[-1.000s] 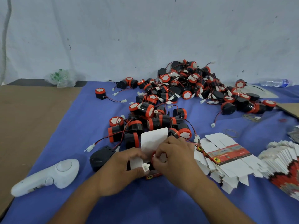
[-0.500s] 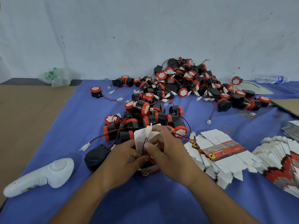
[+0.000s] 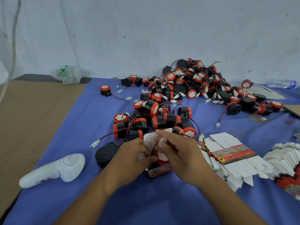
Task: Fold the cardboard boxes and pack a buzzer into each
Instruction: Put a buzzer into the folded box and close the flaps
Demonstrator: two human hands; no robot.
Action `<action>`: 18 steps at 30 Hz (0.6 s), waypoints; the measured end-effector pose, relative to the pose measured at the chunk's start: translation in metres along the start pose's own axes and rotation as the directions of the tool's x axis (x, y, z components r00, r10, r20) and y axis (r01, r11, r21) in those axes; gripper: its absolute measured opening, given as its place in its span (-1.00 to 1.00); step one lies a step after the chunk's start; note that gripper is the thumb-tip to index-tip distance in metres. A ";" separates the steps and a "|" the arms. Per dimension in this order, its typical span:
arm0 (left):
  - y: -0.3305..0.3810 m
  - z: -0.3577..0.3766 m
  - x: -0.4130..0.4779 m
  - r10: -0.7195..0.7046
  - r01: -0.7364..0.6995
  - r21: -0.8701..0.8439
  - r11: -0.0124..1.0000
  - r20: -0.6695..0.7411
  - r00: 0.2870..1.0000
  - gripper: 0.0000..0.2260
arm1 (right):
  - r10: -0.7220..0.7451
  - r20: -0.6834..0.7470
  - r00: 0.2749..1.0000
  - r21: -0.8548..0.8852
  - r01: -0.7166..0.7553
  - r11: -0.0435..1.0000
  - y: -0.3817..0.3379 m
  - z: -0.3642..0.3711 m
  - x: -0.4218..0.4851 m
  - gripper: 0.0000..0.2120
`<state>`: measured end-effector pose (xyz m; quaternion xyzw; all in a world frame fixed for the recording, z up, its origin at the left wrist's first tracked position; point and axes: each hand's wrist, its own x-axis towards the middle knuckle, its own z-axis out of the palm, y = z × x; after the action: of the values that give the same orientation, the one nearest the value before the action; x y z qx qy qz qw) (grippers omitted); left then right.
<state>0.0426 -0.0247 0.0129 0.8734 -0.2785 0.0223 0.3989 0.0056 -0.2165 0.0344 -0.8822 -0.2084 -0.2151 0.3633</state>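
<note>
A small red-and-white cardboard box (image 3: 159, 171) stands on the blue cloth between my hands, its white top flap (image 3: 150, 138) raised. An orange-and-black buzzer (image 3: 161, 161) sits inside it, partly hidden. My left hand (image 3: 133, 155) grips the box's left side. My right hand (image 3: 177, 151) pinches the buzzer's wire and white plug over the opening. A big heap of loose buzzers (image 3: 186, 88) lies behind. Flat unfolded boxes (image 3: 230, 155) lie to the right.
A white handheld controller (image 3: 53, 170) lies at the left front, and a black buzzer base (image 3: 105, 153) sits beside my left hand. More stacked flat boxes (image 3: 287, 163) are at the right edge. A water bottle (image 3: 282, 83) lies far right; brown board (image 3: 29, 114) on the left.
My right hand has brought the wire and plug down from above the flap toward the box opening. My left hand stays on the box.
</note>
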 end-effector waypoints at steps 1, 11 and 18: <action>-0.001 -0.001 -0.001 -0.049 0.045 -0.043 0.998 -0.086 0.995 -0.94 | -0.073 0.015 0.997 -0.018 0.073 0.997 0.000 0.000 -0.002 -0.84; -0.007 -0.001 -0.008 -0.146 0.125 -0.203 0.971 -0.095 0.985 -0.87 | 0.026 0.218 0.976 0.036 -0.034 0.999 0.005 0.011 -0.007 -0.94; -0.002 -0.001 -0.010 -0.066 0.056 -0.102 0.993 -0.106 0.992 -0.80 | -0.050 0.391 0.919 -0.130 0.109 0.985 0.002 0.006 -0.012 -0.74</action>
<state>0.0350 -0.0184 0.0091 0.8581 -0.2302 0.0438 0.4569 -0.0022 -0.2157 0.0229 -0.9227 -0.2951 -0.0667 0.2388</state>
